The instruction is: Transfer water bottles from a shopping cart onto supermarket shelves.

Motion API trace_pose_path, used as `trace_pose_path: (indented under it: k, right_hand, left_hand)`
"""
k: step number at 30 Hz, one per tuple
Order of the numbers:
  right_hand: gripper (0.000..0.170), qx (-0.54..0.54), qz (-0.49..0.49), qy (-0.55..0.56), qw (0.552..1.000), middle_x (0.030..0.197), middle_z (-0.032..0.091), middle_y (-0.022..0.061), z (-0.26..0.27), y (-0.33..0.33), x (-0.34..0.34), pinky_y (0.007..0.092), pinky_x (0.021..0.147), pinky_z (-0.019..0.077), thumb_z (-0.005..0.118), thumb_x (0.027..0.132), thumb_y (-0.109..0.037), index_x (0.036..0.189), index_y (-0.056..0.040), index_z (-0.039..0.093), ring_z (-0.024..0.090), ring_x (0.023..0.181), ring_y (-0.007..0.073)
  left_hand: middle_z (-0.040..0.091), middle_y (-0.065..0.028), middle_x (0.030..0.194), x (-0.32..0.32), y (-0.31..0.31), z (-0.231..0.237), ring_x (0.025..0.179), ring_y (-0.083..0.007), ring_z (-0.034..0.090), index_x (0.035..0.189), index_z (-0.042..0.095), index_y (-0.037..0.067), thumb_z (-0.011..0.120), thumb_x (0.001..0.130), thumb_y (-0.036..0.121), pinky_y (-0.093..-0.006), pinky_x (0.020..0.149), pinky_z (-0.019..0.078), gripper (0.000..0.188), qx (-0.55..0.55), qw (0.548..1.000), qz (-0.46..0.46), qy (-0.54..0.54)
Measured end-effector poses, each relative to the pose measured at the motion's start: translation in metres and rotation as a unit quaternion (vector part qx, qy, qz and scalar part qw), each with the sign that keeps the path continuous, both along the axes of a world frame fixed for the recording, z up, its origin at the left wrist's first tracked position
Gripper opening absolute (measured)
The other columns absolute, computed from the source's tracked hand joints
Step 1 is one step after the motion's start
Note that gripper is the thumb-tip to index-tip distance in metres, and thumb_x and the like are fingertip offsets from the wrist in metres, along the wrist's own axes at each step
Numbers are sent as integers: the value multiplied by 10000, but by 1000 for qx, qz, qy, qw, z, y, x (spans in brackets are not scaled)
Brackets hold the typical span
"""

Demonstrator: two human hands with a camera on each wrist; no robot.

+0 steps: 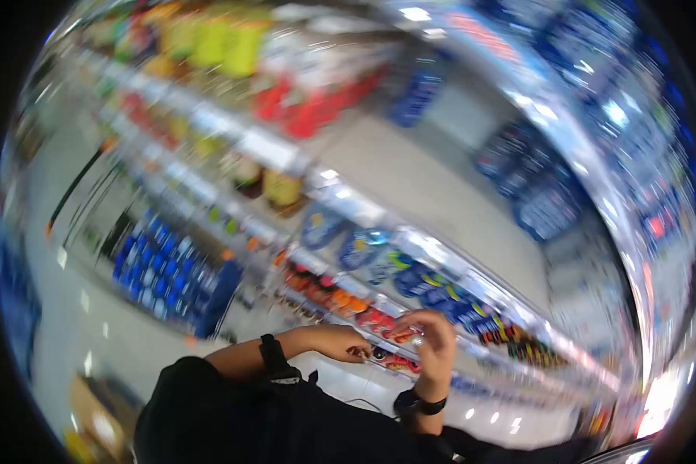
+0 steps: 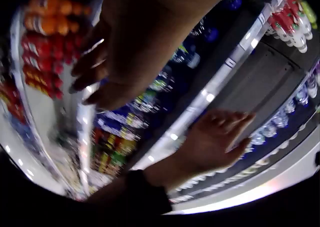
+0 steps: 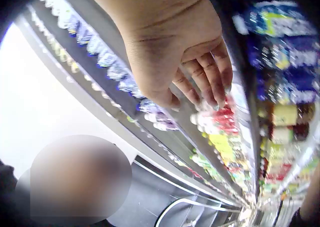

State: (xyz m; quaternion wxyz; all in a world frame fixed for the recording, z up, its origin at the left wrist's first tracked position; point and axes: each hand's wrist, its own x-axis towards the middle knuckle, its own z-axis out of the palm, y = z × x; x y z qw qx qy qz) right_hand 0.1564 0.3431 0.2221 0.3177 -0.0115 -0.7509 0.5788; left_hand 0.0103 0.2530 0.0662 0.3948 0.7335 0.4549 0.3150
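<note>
In the head view both hands are raised before a store shelf, neither holding anything. My left hand [image 1: 342, 342] hangs with loosely bent fingers in front of the lower shelves. To its right is my right hand [image 1: 435, 344], its fingers relaxed and spread from the thumb. Nearest behind them are red bottles [image 1: 375, 319] and orange-coloured bottles [image 1: 352, 302]. The left wrist view shows the left hand [image 2: 132, 47] over rows of blue-labelled bottles [image 2: 122, 124]. Seen from the right wrist, the right hand [image 3: 185, 52] has drooping fingers overlapping a pack with red labels [image 3: 225, 118].
Shelf edges [image 1: 433, 251] with price labels run diagonally across. Bottle packs [image 1: 549, 205] stand on the upper right shelf, red-and-white packs [image 1: 309, 100] at upper left. A stack of blue-capped bottles [image 1: 162, 267] and a cardboard box [image 1: 100, 414] are on the floor at left.
</note>
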Motion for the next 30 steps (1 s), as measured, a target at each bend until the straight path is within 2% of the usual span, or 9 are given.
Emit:
trace_pose_path:
  k: [3, 5, 7, 10, 15, 19, 22, 28, 30]
  right_hand:
    - [231, -49, 95, -123, 987, 875, 606, 97, -77, -32, -47, 283, 729, 462, 537, 788, -12, 1014, 29, 565, 588, 804, 157]
    - [252, -51, 126, -190, 972, 784, 617, 69, -132, -63, -71, 255, 688, 470, 538, 798, -8, 1049, -14, 555, 606, 759, 128]
    - [234, -14, 124, -282, 951, 719, 607, 68, -160, -104, -87, 255, 605, 452, 528, 817, -46, 1049, -31, 556, 573, 633, 120]
    - [220, 95, 171, -411, 890, 630, 591, 84, -194, -139, -122, 262, 543, 443, 550, 799, -85, 1016, -58, 572, 559, 545, 125]
    - [244, 103, 219, -340, 909, 688, 602, 128, -245, -209, -179, 316, 572, 465, 597, 758, -110, 993, -52, 578, 597, 601, 223]
    - [268, 132, 227, -308, 914, 714, 612, 131, -266, -256, -243, 344, 591, 474, 608, 744, -123, 1003, -64, 580, 600, 621, 261]
    - [282, 180, 223, -338, 896, 691, 609, 125, -297, -309, -299, 338, 579, 475, 599, 747, -117, 1028, -95, 586, 604, 613, 250]
    - [564, 242, 283, -421, 827, 776, 631, 164, -375, -390, -374, 387, 636, 487, 636, 721, -195, 1255, -194, 454, 618, 701, 305]
    - [568, 267, 269, -433, 818, 780, 629, 169, -395, -401, -388, 393, 655, 486, 644, 712, -200, 1250, -192, 460, 611, 700, 311]
  left_hand:
    - [603, -90, 843, 4, -73, -39, 768, -261, 584, 1041, 552, 132, 547, 810, 243, -382, 694, 462, 256, -24, 974, 198, 108]
    - [612, -74, 861, 4, -115, -64, 800, -272, 591, 1030, 552, 157, 524, 808, 253, -411, 702, 463, 243, -77, 976, 199, 40]
    - [618, -72, 839, 4, -155, -102, 777, -277, 601, 1041, 550, 145, 537, 788, 248, -428, 694, 461, 273, -25, 965, 194, 173]
    - [616, -98, 865, -19, -188, -118, 829, -298, 601, 997, 562, 111, 569, 760, 286, -429, 723, 462, 295, -192, 923, 207, 263]
    - [608, -122, 884, -60, -268, -122, 842, -317, 597, 957, 583, 60, 574, 735, 246, -440, 753, 464, 289, -261, 858, 384, 219]
    - [565, -146, 888, -112, -337, -131, 826, -308, 551, 903, 578, 13, 591, 671, 187, -418, 722, 450, 290, -45, 805, 551, 217]
    - [570, -146, 903, -181, -391, -128, 842, -304, 548, 897, 585, 18, 603, 656, 201, -424, 731, 432, 304, -65, 723, 650, 224]
    - [627, -149, 938, -317, -467, -172, 969, -293, 584, 942, 609, 46, 604, 691, 245, -396, 854, 425, 321, -439, 718, 480, 246]
    - [642, -133, 867, -328, -476, -195, 860, -296, 612, 865, 632, 67, 606, 679, 217, -407, 785, 447, 241, -396, 737, 493, 240]
